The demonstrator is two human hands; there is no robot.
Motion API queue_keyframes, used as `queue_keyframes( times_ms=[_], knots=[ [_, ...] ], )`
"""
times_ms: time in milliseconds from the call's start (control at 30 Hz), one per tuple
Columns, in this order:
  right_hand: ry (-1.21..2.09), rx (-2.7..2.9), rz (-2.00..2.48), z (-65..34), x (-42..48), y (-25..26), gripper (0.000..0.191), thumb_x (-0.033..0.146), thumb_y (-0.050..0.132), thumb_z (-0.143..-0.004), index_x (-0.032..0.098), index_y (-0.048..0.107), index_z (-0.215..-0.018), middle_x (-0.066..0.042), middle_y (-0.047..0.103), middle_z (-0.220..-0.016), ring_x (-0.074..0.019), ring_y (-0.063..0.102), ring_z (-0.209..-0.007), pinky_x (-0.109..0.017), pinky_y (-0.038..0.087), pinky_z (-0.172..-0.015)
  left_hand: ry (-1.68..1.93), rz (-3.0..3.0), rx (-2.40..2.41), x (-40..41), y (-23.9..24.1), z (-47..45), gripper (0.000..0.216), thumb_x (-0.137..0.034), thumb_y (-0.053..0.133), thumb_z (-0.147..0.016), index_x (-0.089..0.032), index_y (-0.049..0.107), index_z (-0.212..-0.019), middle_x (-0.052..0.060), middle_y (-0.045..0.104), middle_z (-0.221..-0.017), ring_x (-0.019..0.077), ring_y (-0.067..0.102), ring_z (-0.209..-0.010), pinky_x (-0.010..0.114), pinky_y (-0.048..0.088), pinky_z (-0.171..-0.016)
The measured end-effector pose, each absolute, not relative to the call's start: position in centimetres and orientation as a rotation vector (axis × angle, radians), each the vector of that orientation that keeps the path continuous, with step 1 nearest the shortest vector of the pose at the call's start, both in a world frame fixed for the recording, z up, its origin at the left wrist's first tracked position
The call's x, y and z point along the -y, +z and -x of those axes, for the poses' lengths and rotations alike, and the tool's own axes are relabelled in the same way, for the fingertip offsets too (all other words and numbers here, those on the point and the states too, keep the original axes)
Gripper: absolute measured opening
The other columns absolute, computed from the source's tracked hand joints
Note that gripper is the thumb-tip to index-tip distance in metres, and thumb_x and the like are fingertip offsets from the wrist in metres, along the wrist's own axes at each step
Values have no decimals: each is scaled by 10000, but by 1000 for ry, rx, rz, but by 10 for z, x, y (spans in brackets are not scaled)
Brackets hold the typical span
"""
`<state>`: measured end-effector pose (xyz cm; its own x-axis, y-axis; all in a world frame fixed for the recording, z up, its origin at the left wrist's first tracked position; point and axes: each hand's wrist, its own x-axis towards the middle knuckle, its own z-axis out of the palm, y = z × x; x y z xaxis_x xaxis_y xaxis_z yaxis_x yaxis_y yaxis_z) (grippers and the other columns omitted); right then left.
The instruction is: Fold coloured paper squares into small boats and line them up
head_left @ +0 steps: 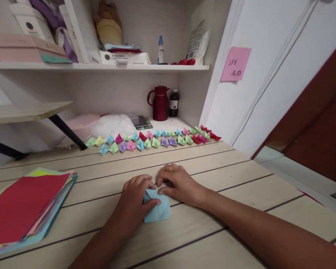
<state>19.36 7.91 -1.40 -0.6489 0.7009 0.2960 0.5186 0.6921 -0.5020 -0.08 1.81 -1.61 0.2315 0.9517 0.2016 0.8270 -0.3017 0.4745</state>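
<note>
A light blue sheet of origami paper [160, 212], partly folded along its upper edge, lies on the wooden tabletop in front of me. My left hand [136, 197] grips its left side, thumb pressed flat on top and the other fingers curled around the far corner. On the upper right edge, my right hand [179, 185] pinches the paper between thumb and forefinger, its other fingers bent. Both hands cover part of the upper edge, so the fold there is only partly visible.
Two rows of small folded paper boats [148, 144] in many colours line the table's back. A stack of coloured paper [28, 207] lies left. Behind stand a red jug [160, 104] and a dark bottle [174, 103]. A raised wooden shelf [30, 112] juts in at left.
</note>
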Motion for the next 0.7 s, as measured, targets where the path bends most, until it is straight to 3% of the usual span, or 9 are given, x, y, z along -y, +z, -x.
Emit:
queue_keyframes(
  times_ms=[200,367,600,700],
  knots=[
    [529,2425,935,-194,-80,-14,192,319,773,-755,241,673,-899,-22,645,-977,-222,542,-989,-370,352,-890,652,-2145,-1768,-15,-10,-3,261,-258,779,-631,-204,575,-784,87,609,-1170,303,525,-1124,455,384,-923],
    [570,2403,933,-193,-83,-14,79,299,649,-869,226,678,-877,-27,661,-939,-201,557,-964,-359,366,-883,669,-2059,-1752,-9,-3,-1,217,-211,745,-630,-206,531,-668,74,628,-1071,282,537,-1066,420,405,-881],
    [635,2402,914,-194,-81,-6,275,376,496,-963,211,701,-885,-45,676,-958,-196,573,-946,-366,378,-885,790,-2019,-1657,-10,-7,2,219,-159,698,-636,-217,489,-605,28,647,-901,230,580,-900,373,435,-802],
    [668,2416,920,-191,-73,-2,202,420,645,-864,233,720,-849,-26,690,-986,-209,574,-971,-390,357,-925,854,-2013,-1633,-11,-8,0,241,-150,706,-620,-217,477,-589,24,644,-870,224,588,-869,370,446,-784]
  ],
)
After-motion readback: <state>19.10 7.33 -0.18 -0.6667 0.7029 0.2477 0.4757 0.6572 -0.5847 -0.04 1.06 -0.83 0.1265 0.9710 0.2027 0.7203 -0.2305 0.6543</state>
